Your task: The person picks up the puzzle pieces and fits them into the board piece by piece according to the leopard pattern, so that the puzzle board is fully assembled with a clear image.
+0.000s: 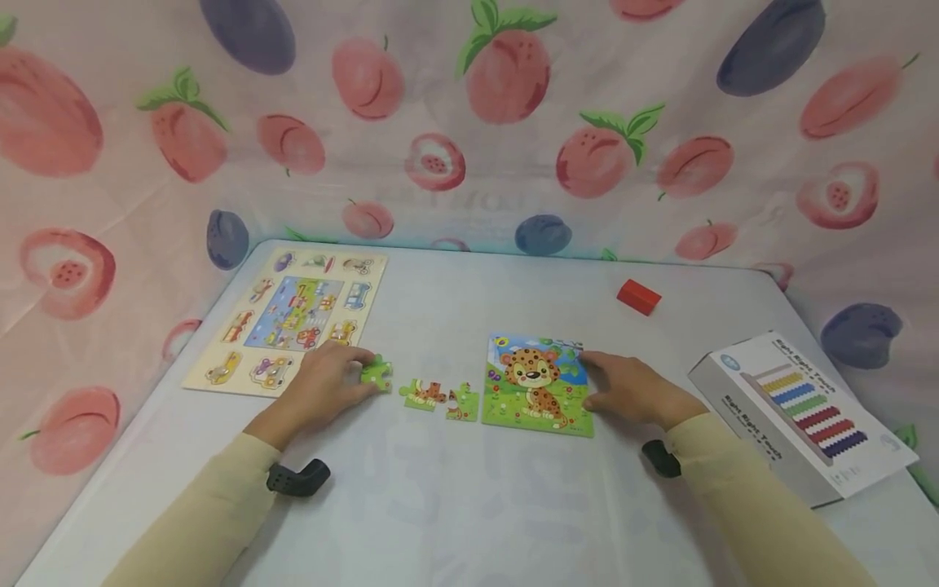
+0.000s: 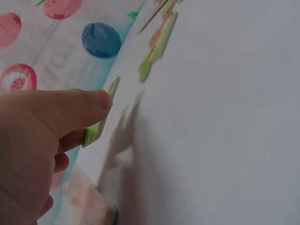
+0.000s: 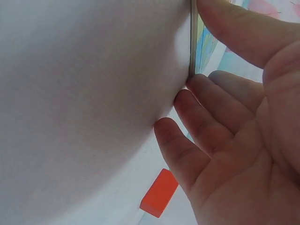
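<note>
My left hand (image 1: 330, 381) pinches a green jigsaw piece (image 1: 377, 373) between thumb and fingers. In the left wrist view, that piece (image 2: 97, 126) is edge-on, held over its shadow. Two loose jigsaw pieces, one with leopard spots and feet (image 1: 424, 393) and one mostly green (image 1: 464, 403), lie to its right. Beyond them is a square leopard puzzle (image 1: 537, 383), its picture looking whole. At the puzzle's right edge is my right hand (image 1: 634, 390), fingers loosely extended. The right wrist view has its thumb (image 3: 239, 30) and fingertips right at the puzzle's edge (image 3: 192, 47).
A wooden vehicle puzzle board (image 1: 213, 346) lies at the back left, partly behind my left hand. A red block (image 1: 639, 297) sits at the back right. To the right of my right forearm stands a white box (image 1: 792, 416) with colored rows pictured. Fruit-print cloth (image 1: 469, 196) hangs behind the table.
</note>
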Motion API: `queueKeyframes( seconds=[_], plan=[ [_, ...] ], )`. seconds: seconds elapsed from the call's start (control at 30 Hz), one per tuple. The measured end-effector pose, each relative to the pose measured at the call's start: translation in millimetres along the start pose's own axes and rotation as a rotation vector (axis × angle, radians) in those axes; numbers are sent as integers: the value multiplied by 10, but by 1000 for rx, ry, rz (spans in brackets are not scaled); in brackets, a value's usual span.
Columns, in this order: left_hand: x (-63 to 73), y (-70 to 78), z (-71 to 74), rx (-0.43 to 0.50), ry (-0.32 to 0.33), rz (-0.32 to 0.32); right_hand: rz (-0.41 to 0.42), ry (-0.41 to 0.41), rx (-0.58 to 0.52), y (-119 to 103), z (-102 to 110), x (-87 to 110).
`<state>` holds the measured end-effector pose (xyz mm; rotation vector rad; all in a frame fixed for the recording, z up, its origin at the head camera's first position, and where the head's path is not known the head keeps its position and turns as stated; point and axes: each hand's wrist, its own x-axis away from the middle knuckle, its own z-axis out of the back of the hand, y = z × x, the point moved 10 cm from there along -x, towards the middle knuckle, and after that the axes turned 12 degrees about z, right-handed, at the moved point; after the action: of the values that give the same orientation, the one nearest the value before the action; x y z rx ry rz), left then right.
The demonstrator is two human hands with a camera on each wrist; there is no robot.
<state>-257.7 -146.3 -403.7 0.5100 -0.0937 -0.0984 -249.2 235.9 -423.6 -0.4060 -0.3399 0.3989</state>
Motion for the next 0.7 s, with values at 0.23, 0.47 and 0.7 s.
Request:
queueKeyframes(
  seconds=[0.23,0.47,0.7],
  plan=[
    [10,290,-46,-23,12,-104,-15,-6,6,6,9,8],
    [27,643,-166,-35,-7,-164,-15,-5,7,-11,1,2],
    [45,939,-314,-37,-40,-226,-19,-5,15,-24,3,-4]
  ],
)
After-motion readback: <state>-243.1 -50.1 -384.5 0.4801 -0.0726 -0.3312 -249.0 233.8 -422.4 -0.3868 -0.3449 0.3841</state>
